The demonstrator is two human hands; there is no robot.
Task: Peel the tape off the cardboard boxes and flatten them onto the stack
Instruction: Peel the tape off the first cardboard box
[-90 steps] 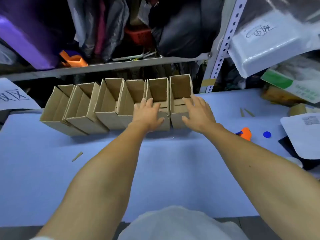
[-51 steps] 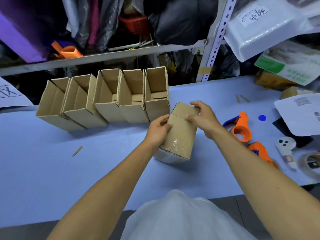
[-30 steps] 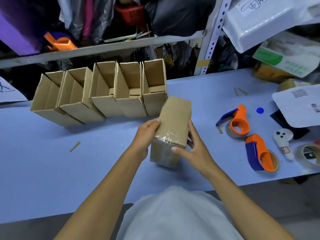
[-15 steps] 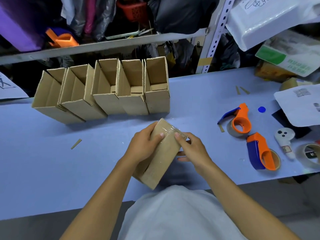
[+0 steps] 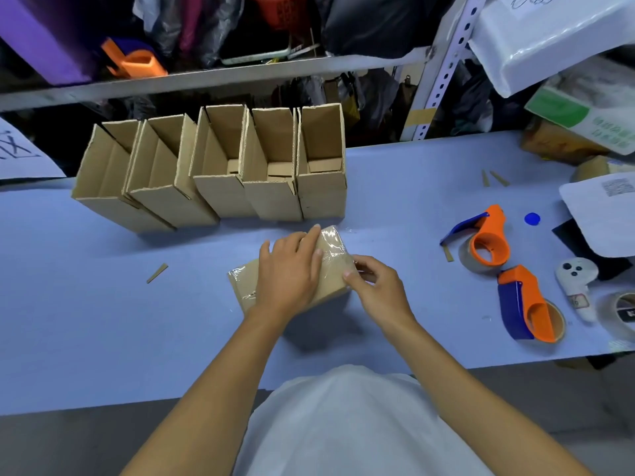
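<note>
Just before the row of open boxes, your left hand presses the taped box flat-fingered; your right hand seemingly pinches the tape edge. Peel next.

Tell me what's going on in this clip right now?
A person is working on a small brown cardboard box lying on the light blue table. The left hand lies over the box, holding it down, while the right hand picks at the clear tape at the box's end. The tape is still on. Five open brown cardboard boxes stand in a row behind. Two orange-and-blue tape dispensers lie to the right.
</note>
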